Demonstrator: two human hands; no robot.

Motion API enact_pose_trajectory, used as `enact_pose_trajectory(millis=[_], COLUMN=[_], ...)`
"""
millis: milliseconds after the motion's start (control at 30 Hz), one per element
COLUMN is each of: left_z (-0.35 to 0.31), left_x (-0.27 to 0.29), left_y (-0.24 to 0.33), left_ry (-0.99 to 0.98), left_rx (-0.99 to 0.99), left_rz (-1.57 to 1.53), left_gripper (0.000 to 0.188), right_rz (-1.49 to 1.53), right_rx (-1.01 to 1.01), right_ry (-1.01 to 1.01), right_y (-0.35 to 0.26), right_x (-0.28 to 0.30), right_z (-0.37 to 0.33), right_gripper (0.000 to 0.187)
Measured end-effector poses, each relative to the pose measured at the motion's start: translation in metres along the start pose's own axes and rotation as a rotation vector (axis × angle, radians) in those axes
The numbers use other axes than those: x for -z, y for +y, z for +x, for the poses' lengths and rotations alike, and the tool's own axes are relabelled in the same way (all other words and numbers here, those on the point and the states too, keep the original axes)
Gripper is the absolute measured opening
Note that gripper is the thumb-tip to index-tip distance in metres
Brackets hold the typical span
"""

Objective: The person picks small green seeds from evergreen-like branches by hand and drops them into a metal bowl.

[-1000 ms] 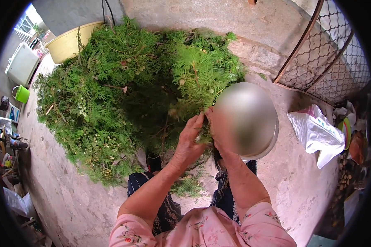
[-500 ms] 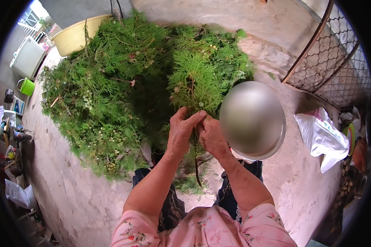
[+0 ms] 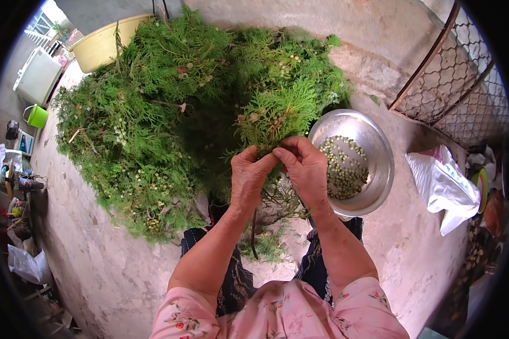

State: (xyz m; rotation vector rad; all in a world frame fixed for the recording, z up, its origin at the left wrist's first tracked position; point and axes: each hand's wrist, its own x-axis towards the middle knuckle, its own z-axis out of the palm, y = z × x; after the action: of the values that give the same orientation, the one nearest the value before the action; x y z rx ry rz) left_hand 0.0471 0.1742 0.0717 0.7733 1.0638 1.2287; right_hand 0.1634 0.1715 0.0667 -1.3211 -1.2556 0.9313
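A leafy evergreen branch (image 3: pixel 285 110), with flat feathery sprays, is pinched between my two hands in front of me. My left hand (image 3: pixel 247 181) is closed on its stem, and a bare brown end hangs below. My right hand (image 3: pixel 308 169) is closed at the same branch, thumb against forefinger close to the left thumb. Whether a small cone sits in that pinch cannot be made out. Just right of my right hand stands a round metal basin (image 3: pixel 383 169) holding many small pale-green cones (image 3: pixel 345 175).
A big heap of cut evergreen branches (image 3: pixel 136 130) spreads ahead and left, a yellow tub (image 3: pixel 104 45) behind it. A wire-mesh panel (image 3: pixel 452 73) leans at the far right, above a white sack (image 3: pixel 442 183). A green bucket (image 3: pixel 37 117) stands far left.
The branch's leafy tip has swung to the right. My right hand has moved up and slightly right along it; my left hand keeps its hold. Cones now show in the basin, which looked blurred before.
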Motion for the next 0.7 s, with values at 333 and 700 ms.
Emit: enact_pose_trajectory(millis=[333, 700], left_z=[0.008, 0.013], left_x=[0.016, 0.02], left_y=[0.006, 0.008], left_ry=[-0.144, -0.099], left_rx=[0.137, 0.233], left_rz=[-0.09, -0.199], left_gripper=[0.01, 0.018], right_rz=[0.549, 0.961], right_rx=[-0.416, -0.361], right_ry=[-0.149, -0.066], right_y=[-0.002, -0.031], right_x=[0.005, 0.027], right_z=[0.006, 0.023], right_gripper=[0.015, 0.014])
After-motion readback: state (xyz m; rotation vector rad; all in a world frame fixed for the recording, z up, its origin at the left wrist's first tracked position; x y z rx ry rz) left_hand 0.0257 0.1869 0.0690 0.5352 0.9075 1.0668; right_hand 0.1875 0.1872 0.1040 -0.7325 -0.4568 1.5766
